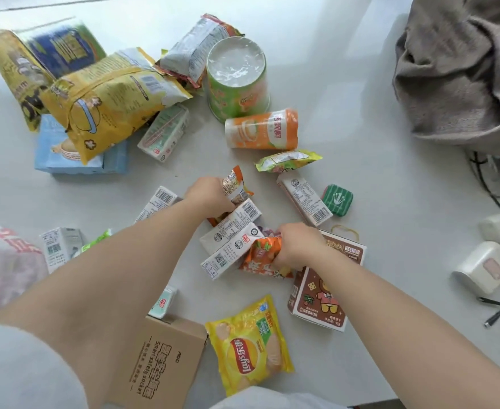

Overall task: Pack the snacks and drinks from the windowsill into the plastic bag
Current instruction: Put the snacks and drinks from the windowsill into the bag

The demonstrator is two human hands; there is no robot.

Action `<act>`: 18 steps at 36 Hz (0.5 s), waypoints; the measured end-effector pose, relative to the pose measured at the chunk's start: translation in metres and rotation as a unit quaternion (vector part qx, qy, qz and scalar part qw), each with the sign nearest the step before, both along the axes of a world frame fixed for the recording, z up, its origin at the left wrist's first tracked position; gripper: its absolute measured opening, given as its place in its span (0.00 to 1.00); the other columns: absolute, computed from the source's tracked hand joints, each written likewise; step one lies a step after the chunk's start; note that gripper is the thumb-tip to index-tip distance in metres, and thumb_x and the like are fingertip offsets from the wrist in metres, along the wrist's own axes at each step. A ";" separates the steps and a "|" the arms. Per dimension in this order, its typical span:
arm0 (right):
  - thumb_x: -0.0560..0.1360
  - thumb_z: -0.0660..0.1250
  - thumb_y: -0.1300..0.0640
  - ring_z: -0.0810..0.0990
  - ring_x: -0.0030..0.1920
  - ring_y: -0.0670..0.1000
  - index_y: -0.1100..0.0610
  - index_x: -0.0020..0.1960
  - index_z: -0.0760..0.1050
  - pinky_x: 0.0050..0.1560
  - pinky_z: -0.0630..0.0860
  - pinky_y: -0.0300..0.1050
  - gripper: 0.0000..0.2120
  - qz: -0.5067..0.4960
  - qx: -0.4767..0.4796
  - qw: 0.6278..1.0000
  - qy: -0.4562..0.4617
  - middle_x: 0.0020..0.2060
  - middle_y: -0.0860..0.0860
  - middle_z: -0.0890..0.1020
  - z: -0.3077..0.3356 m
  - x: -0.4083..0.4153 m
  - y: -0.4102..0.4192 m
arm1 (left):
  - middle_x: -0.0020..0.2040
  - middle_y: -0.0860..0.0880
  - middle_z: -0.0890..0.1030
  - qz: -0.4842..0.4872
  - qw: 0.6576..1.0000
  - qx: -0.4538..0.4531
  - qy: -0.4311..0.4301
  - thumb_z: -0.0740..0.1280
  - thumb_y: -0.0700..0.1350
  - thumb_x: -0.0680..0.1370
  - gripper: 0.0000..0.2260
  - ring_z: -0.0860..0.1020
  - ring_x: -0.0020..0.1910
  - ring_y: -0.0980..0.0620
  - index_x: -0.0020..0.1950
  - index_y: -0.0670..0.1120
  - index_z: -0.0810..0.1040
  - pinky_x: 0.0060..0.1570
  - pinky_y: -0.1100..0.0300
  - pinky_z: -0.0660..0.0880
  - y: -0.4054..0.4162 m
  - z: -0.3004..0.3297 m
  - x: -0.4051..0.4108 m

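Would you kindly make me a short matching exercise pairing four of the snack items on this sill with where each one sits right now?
Items:
1. Lay's chip bag
2. green cup
3. small orange packet
4. green tin

Places:
A. gripped in the right hand
B. far side, standing upside down
C. near edge, beside the cardboard box
D. right of a lying drink carton

Pairs: 1-C, 2-B, 3-A, 4-D

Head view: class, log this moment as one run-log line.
left hand: grips small snack packet | right hand: grips orange snack packet | plastic bag: far left
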State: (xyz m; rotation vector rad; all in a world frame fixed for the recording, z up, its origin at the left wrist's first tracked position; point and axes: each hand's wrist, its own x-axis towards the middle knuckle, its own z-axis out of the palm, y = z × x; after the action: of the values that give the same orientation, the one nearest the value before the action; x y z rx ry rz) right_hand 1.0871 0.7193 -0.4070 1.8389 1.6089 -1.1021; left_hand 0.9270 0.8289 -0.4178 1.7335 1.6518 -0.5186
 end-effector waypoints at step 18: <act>0.63 0.78 0.52 0.83 0.45 0.52 0.51 0.40 0.81 0.53 0.79 0.50 0.09 -0.419 0.066 0.887 0.184 0.42 0.50 0.85 0.065 0.128 -0.004 | 0.72 0.51 0.63 -0.201 0.960 0.105 -0.167 0.74 0.51 0.68 0.28 0.62 0.69 0.48 0.67 0.53 0.73 0.66 0.55 0.63 0.003 0.051 0.075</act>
State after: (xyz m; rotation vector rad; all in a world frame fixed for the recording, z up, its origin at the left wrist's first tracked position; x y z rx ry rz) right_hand 1.2148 0.7150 -0.3424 2.6457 1.0442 -1.8171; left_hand 1.0016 0.8324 -0.3669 2.1928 1.1547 -0.2150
